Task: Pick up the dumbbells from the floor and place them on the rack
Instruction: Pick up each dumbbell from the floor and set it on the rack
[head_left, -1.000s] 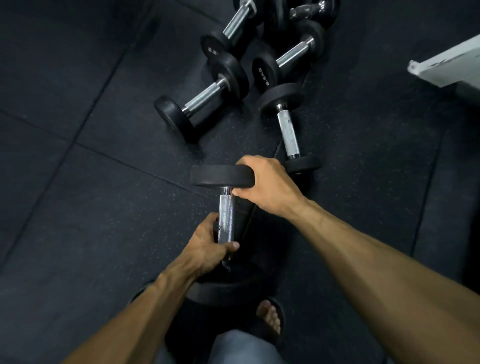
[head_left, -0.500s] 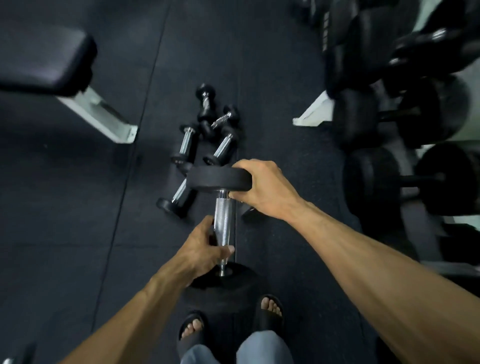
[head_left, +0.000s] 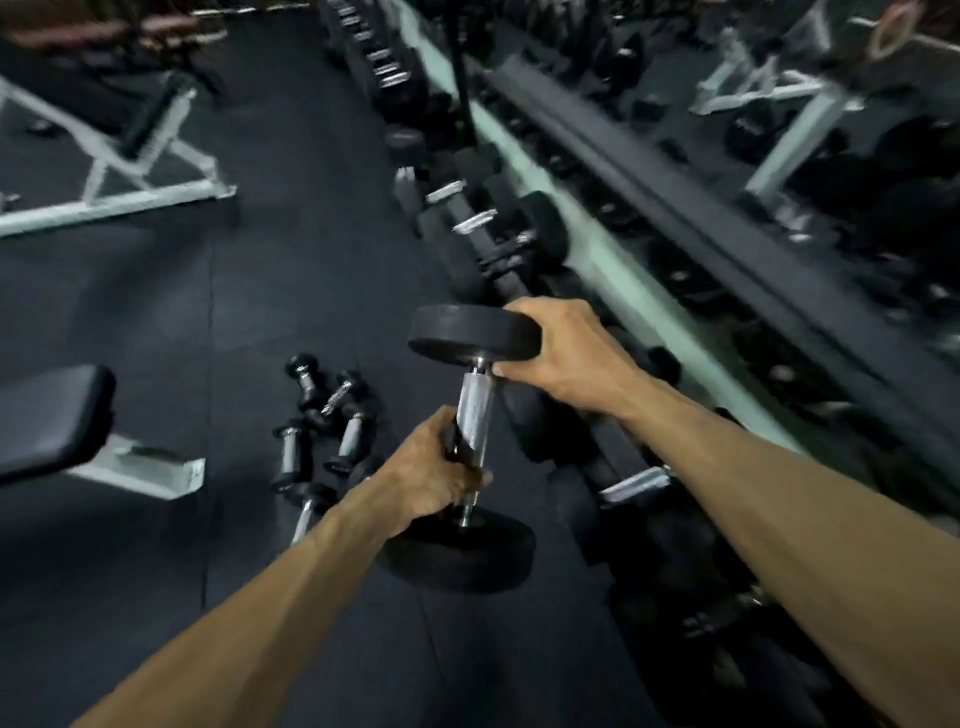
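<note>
Dumbbell with two round black rubber-coated heads and a shiny chrome handle (head_left: 474, 415) was held in the air, near the middle of the scene, above the dark rubber floor (head_left: 156, 571). It stood almost upright, leaning slightly, with one flat black disc at the top and the other at the bottom. The handle looked thick, polished and reflective, narrowing to a thin steel neck just above the lower head. The left hand (head_left: 426, 475) was clenched around the lower part of the handle. The right hand (head_left: 566, 356) grasped the rim of the upper head, fingers curled over its right edge. To the right, a long pale green dumbbell rack (head_left: 613, 270) ran from near to far, already holding rows of black dumbbells, heavily blurred. On the floor to the left of the hands lay a loose cluster of small black and chrome dumbbells (head_left: 322, 431). Further left stood a black padded bench with a white metal frame (head_left: 57, 415).
</note>
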